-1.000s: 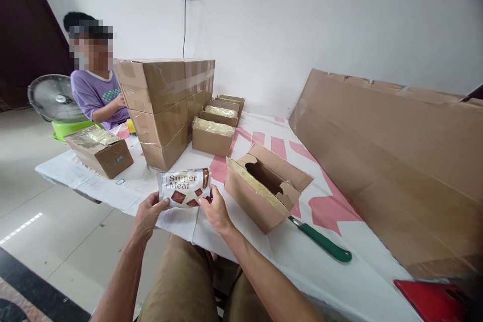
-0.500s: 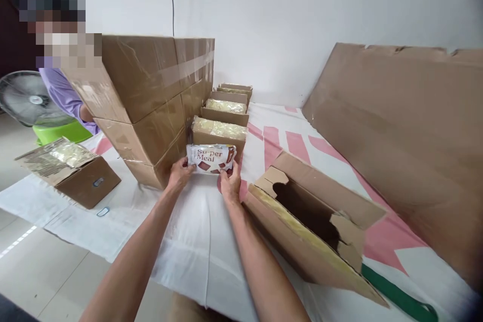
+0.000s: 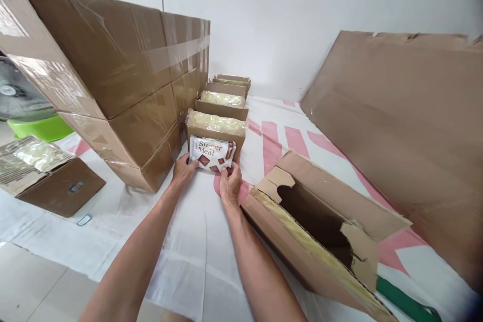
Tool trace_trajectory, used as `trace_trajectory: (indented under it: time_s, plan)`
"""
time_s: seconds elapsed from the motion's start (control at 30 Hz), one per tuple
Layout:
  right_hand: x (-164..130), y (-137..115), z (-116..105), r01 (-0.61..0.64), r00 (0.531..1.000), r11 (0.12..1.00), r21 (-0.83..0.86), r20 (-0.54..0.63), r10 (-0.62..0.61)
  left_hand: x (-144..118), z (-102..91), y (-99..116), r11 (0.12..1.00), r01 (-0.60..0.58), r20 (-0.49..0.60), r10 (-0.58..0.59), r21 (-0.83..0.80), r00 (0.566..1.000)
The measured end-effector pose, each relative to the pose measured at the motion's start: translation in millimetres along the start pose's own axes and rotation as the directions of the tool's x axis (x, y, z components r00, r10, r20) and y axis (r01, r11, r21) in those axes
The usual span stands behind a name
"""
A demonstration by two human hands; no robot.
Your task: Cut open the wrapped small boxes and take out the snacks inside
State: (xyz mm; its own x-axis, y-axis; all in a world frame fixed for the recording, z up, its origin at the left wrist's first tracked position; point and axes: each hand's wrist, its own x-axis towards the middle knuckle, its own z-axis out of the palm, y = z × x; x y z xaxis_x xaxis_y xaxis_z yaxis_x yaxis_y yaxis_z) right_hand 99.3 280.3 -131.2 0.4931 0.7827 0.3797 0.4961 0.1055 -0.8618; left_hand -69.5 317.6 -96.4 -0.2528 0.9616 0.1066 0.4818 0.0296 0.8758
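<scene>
Both hands grip a white packet printed "Super Meal", the left hand at its left edge and the right hand at its lower right corner, fingers closed on it. A second ago the packet was held near the person's lap, at the front edge of the tabletop; half a second ago it was just short of the small box. Now it stands upright against that box's front face, its lower edge at or just above the cloth. The carry looks finished and the packet seems about placed, though the fingers have not let go.

Left of the small box rises a stack of taped cartons. Behind it more small boxes run in a row toward the wall. Right of it lies an opened, torn box, with a green handle showing beyond. Further right leans a cardboard sheet.
</scene>
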Motion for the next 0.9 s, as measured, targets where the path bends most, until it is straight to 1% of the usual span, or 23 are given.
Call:
trace_trajectory:
  time_s: [0.1,0.2,0.27,0.33,0.37,0.4,0.47,0.53,0.57,0.63,0.67,0.73,0.8,0.83,0.87,0.9]
  plan:
    - [1,-4,0,0.01,1.0,1.0,-0.022,0.007,-0.01,-2,2.4,0,1.0,0.009,-0.032,-0.009,0.006,0.999]
    - [-2,-14,-2,0.03,0.999,0.998,-0.047,0.034,-0.029,-10,2.8,1,1.0,0.012,-0.075,-0.012,0.001,0.997]
    - [-13,-24,-8,0.05,0.997,0.997,-0.06,0.063,-0.046,-23,0.1,3,1.0,0.006,-0.088,-0.007,-0.009,0.996]
    - [-35,-35,-17,0.102,0.985,0.992,-0.073,0.147,-0.091,-42,-5.2,6,1.0,-0.012,-0.097,0.01,-0.019,0.995]
    - [-49,-41,-23,0.148,0.967,0.986,-0.081,0.22,-0.127,-54,-8.9,8,1.0,-0.022,-0.103,0.019,-0.022,0.994]
    - [-65,-47,-30,0.215,0.929,0.972,-0.096,0.327,-0.173,-66,-13.1,9,0.999,-0.029,-0.11,0.026,-0.023,0.994]
    - [-97,-60,-49,0.35,0.826,0.931,-0.105,0.504,-0.253,-90,-22.6,12,0.999,-0.039,-0.113,0.036,-0.028,0.993]
    - [-124,-72,-80,0.463,0.719,0.884,-0.059,0.608,-0.336,-114,-31.5,17,0.997,-0.054,-0.082,0.05,-0.046,0.995]
    - [-135,-77,-99,0.505,0.668,0.863,-0.017,0.641,-0.379,-124,-34.8,20,0.996,-0.066,-0.052,0.063,-0.063,0.997]
    - [-148,-84,-147,0.545,0.581,0.836,0.066,0.689,-0.433,-140,-37.8,31,0.99,-0.097,0.026,0.1,-0.106,0.995]
    - [-153,-85,-174,0.55,0.552,0.83,0.099,0.703,-0.449,-147,-37.1,37,0.985,-0.113,0.065,0.121,-0.127,0.99]
    - [-158,-83,-232,0.537,0.544,0.833,0.133,0.7,-0.462,-156,-31.1,55,0.972,-0.134,0.16,0.166,-0.191,0.973]
    - [-161,-73,-288,0.517,0.519,0.837,0.18,0.711,-0.473,-162,-19.9,74,0.945,-0.128,0.265,0.212,-0.301,0.941]
    - [-162,-65,-314,0.496,0.535,0.851,0.171,0.712,-0.455,-164,-12.9,84,0.923,-0.113,0.311,0.236,-0.367,0.92]
    - [-162,-57,-337,0.466,0.6,0.877,0.117,0.686,-0.411,-166,-5.3,94,0.898,-0.09,0.351,0.258,-0.43,0.9]
    - [-161,-47,-358,0.415,0.689,0.908,0.055,0.633,-0.353,-168,2.4,102,0.874,-0.066,0.379,0.275,-0.481,0.884]
